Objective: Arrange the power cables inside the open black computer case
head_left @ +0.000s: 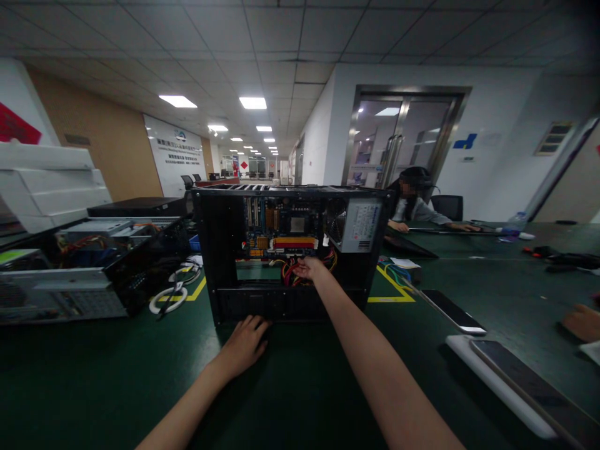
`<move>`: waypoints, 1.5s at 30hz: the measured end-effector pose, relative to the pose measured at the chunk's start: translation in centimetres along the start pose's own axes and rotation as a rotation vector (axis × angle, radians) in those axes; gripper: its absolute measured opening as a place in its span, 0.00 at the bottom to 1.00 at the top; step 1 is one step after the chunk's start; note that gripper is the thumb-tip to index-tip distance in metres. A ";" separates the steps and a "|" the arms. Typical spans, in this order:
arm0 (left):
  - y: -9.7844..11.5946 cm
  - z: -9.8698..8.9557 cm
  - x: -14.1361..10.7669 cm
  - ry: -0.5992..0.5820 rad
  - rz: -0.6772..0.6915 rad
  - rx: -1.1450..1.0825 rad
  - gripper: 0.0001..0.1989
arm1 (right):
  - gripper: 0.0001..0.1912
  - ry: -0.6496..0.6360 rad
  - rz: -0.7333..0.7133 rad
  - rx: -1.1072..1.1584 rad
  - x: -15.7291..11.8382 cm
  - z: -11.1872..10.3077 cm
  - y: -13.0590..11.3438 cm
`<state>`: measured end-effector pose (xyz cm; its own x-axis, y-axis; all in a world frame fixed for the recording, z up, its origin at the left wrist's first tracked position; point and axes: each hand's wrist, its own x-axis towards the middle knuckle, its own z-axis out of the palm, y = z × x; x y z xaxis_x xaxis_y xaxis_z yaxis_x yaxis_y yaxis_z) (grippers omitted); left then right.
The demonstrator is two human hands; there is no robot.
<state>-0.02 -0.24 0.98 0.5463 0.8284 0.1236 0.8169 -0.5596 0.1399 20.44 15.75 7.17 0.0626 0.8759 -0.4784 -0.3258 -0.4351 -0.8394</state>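
An open black computer case stands on the green table. Inside it are a motherboard, a power supply at the upper right and a bundle of coloured cables low in the middle. My right hand reaches into the case at the cables, its fingers bent around some of them. My left hand rests at the lower front edge of the case, fingers apart and holding nothing.
Another opened computer case lies at the left, beside coiled white cable. Phones lie at the right. Across the table sits a person; another person's hand shows at the right edge.
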 end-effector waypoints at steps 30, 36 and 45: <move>-0.2 0.1 0.2 0.003 -0.014 0.006 0.20 | 0.07 -0.015 -0.013 0.031 -0.1 0.0 0.1; -0.2 0.1 0.1 0.002 -0.010 -0.003 0.20 | 0.07 -0.018 -0.010 0.009 -0.5 0.1 0.0; -0.4 0.4 0.1 0.024 0.009 0.018 0.20 | 0.08 -0.020 -0.010 0.011 -0.1 0.0 0.1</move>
<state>-0.24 0.07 0.52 0.5495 0.8222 0.1484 0.8150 -0.5666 0.1212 20.37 15.60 7.19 0.0470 0.8840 -0.4650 -0.3353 -0.4246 -0.8410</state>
